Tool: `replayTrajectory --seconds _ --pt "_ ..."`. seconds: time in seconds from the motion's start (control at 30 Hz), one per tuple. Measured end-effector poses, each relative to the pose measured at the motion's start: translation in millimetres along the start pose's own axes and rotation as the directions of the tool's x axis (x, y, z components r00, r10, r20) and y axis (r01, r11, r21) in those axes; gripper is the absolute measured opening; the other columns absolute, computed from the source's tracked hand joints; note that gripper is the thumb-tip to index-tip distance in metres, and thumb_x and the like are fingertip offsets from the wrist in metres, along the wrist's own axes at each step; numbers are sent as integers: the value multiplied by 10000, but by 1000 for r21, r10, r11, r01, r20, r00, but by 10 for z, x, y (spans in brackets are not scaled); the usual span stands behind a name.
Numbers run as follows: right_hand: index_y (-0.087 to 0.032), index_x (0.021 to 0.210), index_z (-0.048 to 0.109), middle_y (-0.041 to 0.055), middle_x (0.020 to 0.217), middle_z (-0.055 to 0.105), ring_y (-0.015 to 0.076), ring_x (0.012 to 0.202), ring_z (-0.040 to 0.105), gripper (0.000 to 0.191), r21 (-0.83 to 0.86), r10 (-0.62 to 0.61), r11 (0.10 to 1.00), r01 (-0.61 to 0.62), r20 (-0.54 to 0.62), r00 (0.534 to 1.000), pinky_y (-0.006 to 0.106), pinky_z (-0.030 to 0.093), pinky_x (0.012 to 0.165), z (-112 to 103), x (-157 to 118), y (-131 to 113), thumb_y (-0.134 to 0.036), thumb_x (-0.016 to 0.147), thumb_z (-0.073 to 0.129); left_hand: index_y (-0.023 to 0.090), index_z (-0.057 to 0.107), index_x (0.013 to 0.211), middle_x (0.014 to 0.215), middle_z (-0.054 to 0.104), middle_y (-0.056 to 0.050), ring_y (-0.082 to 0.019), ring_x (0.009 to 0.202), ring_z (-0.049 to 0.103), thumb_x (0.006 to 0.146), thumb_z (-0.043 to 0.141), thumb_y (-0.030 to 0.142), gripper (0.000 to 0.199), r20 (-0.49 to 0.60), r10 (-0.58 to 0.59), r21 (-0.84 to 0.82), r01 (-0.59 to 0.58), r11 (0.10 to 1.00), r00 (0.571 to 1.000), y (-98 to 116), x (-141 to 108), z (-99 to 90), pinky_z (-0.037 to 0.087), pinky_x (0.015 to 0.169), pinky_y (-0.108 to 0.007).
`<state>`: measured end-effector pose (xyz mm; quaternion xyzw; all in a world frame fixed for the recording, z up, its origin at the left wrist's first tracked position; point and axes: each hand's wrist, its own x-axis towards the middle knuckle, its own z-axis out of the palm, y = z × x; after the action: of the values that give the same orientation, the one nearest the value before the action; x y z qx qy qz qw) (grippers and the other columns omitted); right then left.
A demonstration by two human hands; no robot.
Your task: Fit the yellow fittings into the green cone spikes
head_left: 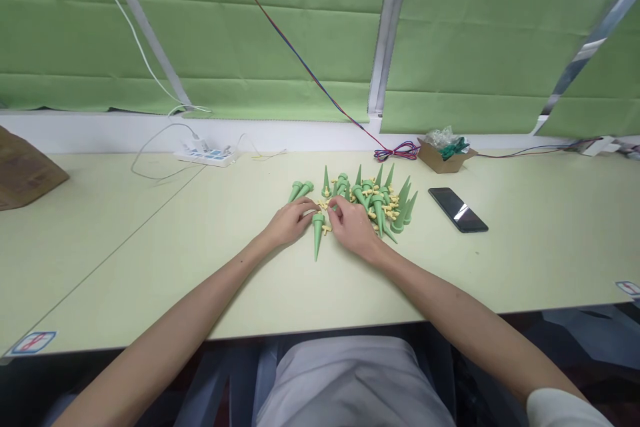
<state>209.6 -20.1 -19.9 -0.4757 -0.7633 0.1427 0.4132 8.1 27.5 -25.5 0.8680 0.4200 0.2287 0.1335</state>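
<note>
My left hand [293, 221] and my right hand [353, 223] meet low over the table, fingertips drawn together and almost touching. Small yellow tap-like pieces [323, 204] show between them; what each pinch holds is too small to make out. Just below the left fingertips lies a green plastic spike [318, 235], its point towards me. A loose yellow T-shaped piece [327, 230] is beside it. Behind and right of my right hand is a heap of green spikes [379, 207] mixed with yellow pieces [393, 203]. Two more green spikes [301, 189] lie beyond my left hand.
A black phone [457, 209] lies right of the heap. Behind it stands a small cardboard box [445, 160] holding clear and green plastic. Coiled red-blue wire [397, 151], a white power strip [210, 157] and a brown paper bag [27, 170] are along the back and left.
</note>
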Motion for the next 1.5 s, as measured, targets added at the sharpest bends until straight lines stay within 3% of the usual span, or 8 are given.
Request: replayTrajectory --seconds 0.23,0.47,0.7,0.93,1.1,1.3,1.4,1.5 --pt "-189 968 598 -17 626 590 155 543 499 122 -2 -5 1000 5 0 1000 261 360 597 7 -4 2 -202 971 477 185 709 1075 1159 653 -134 -271 954 656 971 447 325 315 -33 -63 3 63 998 997 12 -2 5 505 861 -404" --pt "-190 933 600 -17 632 591 151 553 505 112 4 -1 1000 1 -4 1000 261 362 607 6 2 10 -193 961 491 184 632 989 1059 667 -103 -184 680 597 913 542 333 190 -121 -125 -75 117 990 985 -29 2 53 473 671 -327" --pt "-196 918 589 -19 633 584 149 554 504 95 26 -8 1000 8 -10 1000 263 357 608 18 7 21 -189 952 500 206 604 910 922 700 -51 -182 698 612 884 529 244 87 -134 -116 -117 101 988 984 24 -1 47 453 679 -303" --pt "-200 916 588 -19 629 580 153 556 513 95 33 -11 999 11 -11 1000 268 364 608 25 13 36 -193 949 499 211 588 904 760 669 -17 -180 692 611 925 513 307 123 -172 -151 -147 126 981 973 71 -11 29 449 666 -293" --pt "-202 907 590 -17 633 587 156 557 523 98 65 -3 998 4 -19 1000 276 380 607 11 17 23 -208 952 503 210 591 997 807 703 -19 -173 726 640 941 512 314 142 -288 -179 -184 129 974 941 113 -30 -37 470 684 -286" --pt "-199 958 607 11 733 646 164 613 566 143 141 -14 990 24 -73 997 288 415 624 -25 25 -9 -275 986 489 220 613 1082 779 638 3 -160 738 621 972 517 362 204 -430 -142 -227 46 973 892 250 -75 -109 488 668 -269" --pt "-197 1021 624 38 863 698 170 678 604 182 166 -28 985 43 -92 995 297 446 669 -31 29 -14 -307 1001 480 208 644 1086 806 657 -10 -154 737 611 979 519 371 231 -455 -115 -224 12 975 883 313 -92 -100 506 679 -272" --pt "-189 1081 637 68 986 726 185 764 637 214 173 -38 984 51 -80 996 307 468 721 -30 33 -18 -324 1004 490 195 681 1067 971 719 -59 -155 777 632 987 510 362 252 -443 -54 -193 -36 981 895 355 -108 -68 513 685 -274"
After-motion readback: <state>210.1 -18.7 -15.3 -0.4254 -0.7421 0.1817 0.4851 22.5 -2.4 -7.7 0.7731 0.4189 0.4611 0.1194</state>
